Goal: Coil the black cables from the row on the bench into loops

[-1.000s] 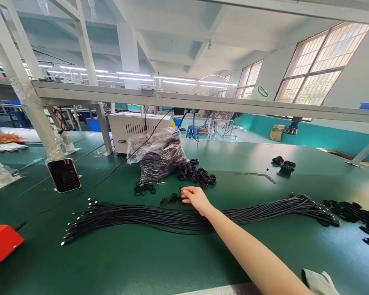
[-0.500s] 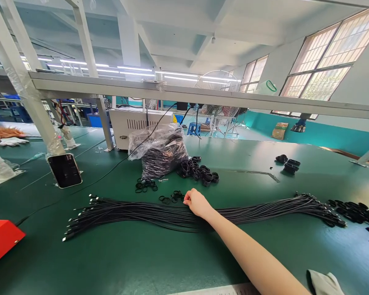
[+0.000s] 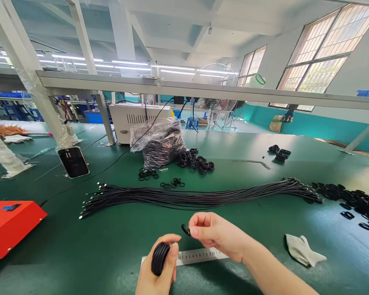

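Note:
My left hand [image 3: 156,266] is closed around a coiled black cable [image 3: 160,259] near the table's front. Just right of it, my right hand [image 3: 213,233] pinches a small black ring [image 3: 185,230] between thumb and fingers. The ring is apart from the coil. Under the hands lies a steel ruler [image 3: 199,256]. Behind them a long bundle of straight black cables [image 3: 184,198] stretches across the green table, metal plugs at both ends. Beyond the bundle are several loose black rings [image 3: 176,182], with more small rings [image 3: 147,174] to their left.
Coiled cables [image 3: 197,160] lie beside a plastic bag [image 3: 162,147] of dark items. Many black coils [image 3: 350,200] spread at right. A red machine [image 3: 12,225] stands at left, a phone [image 3: 74,162] leans on a post, and a pale cloth [image 3: 304,250] lies front right.
My right hand has come back from the loose rings towards me with one ring in its fingers. My left hand has come into view holding the coiled cable. The view has shifted slightly.

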Motion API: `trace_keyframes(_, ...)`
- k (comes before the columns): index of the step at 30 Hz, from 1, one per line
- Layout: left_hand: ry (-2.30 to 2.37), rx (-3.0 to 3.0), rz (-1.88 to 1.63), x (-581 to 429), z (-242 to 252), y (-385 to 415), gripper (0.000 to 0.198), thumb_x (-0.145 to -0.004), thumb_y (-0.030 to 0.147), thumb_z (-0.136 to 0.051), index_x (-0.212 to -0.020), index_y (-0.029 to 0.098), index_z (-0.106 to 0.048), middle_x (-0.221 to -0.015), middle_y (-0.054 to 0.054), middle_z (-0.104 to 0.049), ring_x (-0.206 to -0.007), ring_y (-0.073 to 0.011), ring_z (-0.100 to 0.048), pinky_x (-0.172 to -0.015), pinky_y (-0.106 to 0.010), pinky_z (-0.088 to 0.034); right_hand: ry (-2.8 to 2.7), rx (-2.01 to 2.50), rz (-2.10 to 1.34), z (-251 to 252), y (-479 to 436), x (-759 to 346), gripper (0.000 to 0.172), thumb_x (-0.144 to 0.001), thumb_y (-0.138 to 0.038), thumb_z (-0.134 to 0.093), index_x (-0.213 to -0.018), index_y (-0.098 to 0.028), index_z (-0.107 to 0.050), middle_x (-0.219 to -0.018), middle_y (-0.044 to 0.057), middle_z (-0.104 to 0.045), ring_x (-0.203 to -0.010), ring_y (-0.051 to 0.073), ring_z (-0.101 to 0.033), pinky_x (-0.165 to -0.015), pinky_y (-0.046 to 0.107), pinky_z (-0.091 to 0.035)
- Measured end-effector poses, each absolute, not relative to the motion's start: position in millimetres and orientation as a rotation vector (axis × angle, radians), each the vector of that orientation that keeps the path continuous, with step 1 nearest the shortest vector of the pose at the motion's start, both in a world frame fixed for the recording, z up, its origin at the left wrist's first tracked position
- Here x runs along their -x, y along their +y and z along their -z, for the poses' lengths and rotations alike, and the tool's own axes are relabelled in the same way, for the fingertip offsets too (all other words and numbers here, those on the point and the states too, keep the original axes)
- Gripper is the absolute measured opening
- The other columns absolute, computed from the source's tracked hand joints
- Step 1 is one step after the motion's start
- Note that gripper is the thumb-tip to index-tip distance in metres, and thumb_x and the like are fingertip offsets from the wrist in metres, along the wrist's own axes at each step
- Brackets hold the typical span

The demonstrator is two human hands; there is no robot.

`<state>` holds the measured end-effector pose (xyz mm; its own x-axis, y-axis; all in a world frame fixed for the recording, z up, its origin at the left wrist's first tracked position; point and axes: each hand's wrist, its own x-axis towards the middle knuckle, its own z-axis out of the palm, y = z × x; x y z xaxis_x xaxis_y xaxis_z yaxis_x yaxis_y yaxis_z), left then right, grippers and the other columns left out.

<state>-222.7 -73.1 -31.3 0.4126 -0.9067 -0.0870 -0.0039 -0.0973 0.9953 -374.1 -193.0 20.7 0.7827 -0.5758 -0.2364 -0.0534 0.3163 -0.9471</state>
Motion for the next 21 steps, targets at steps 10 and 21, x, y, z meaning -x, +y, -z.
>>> trace_keyframes(10,-1.127,-1.405,0.989,228,15,-65,0.035,-0.088,0.054,-0.049,-0.083,0.019,-0.055,-0.054,0.006,-0.043,-0.05,-0.0105,-0.038,-0.051,-0.022,-0.031,0.514,1.221,0.525,5,-123,379,0.038,-0.078,-0.051,-0.069,-0.082,-0.017,-0.052,-0.076,0.0,-0.06,-0.042,0.003,-0.044,-0.038,0.017,-0.026)
trace_keyframes(21,-1.36,-1.639,1.119,218,7,-59,0.025,-0.085,0.039,-0.054,-0.098,0.02,-0.064,-0.084,-0.002,-0.067,-0.076,-0.0186,-0.058,-0.073,-0.027,-0.044,0.721,1.551,0.158,-21,-143,401,0.035,-0.073,-0.018,-0.06,-0.107,-0.016,-0.067,-0.058,-0.003,-0.065,-0.042,0.008,-0.048,-0.039,0.017,-0.03)
